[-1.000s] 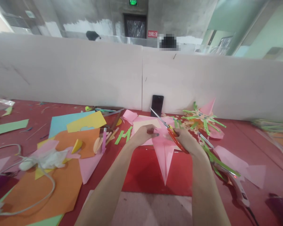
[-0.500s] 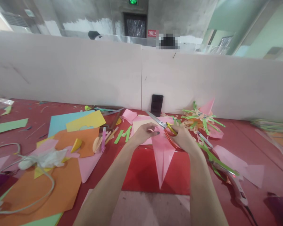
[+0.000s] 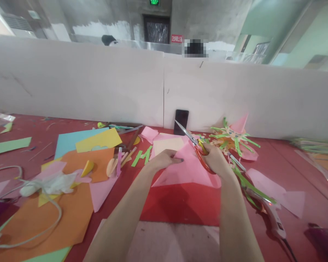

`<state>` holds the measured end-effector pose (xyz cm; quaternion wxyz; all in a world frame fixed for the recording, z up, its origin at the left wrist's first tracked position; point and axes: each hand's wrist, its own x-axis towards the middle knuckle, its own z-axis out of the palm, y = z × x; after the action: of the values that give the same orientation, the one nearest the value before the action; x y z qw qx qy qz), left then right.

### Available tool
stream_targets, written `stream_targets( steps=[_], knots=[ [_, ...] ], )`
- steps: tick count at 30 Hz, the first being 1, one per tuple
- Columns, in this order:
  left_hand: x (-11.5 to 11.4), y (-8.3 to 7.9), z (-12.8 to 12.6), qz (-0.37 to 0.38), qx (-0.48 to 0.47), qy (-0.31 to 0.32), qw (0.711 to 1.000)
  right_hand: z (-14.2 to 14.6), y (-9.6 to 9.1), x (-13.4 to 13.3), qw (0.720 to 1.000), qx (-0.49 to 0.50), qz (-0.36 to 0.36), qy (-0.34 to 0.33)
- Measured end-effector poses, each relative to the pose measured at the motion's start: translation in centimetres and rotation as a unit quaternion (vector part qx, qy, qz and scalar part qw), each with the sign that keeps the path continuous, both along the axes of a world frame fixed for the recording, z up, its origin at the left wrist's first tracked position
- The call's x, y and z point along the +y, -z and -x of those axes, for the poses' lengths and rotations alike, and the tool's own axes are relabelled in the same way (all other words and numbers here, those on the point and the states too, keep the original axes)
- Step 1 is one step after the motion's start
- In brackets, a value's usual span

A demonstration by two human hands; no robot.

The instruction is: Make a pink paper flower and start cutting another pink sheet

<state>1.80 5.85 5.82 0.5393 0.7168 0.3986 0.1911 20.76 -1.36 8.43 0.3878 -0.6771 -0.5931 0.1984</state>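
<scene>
Large scissors [image 3: 190, 136] with red and yellow handles are in my right hand [image 3: 214, 157], their blades pointing up and to the left, in front of the phone. A sheet of pink paper [image 3: 190, 171] spreads wide below the blades, over a red rectangular sheet [image 3: 180, 207]. My left hand [image 3: 166, 159] pinches the upper left of the pink paper, thumb on top; its other fingertips are partly hidden. The paper's right side lies near my right hand, under the handles. Behind my left hand is a cream square of paper [image 3: 168, 144].
A black phone [image 3: 181, 122] leans on the white partition [image 3: 98, 83]. At right stand a paper figure with a pink cone hat [image 3: 239, 125] and a corded glue gun [image 3: 274, 216]. Orange sheets [image 3: 71, 214], a white cable [image 3: 60, 214] and green strips [image 3: 142, 156] lie at left.
The pink paper has gone from a narrow folded shape pointing toward me to a wide spread sheet. The scissors have shifted slightly right and tilted more upward; my left hand has moved slightly lower.
</scene>
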Motion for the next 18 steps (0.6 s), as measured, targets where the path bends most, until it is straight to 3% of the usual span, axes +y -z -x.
stream_targets(
  steps=[5,10,16,18],
  knots=[
    [0.0,-1.1,0.6,-0.024,0.054,0.038,0.998,-0.7,0.7,0.0,0.997,0.067,0.014,-0.028],
    [0.0,-1.7,1.0,0.028,0.001,0.069,0.997,-0.8,0.6,0.1,0.989,0.141,0.029,-0.035],
    [2.6,-0.9,3.4,0.141,-0.147,-0.010,0.979,-1.2,0.8,0.4,0.969,0.241,-0.021,0.051],
    [3.9,-0.2,4.1,0.106,-0.204,-0.105,0.968,-1.4,1.1,0.5,0.946,0.308,-0.033,0.091]
  ],
)
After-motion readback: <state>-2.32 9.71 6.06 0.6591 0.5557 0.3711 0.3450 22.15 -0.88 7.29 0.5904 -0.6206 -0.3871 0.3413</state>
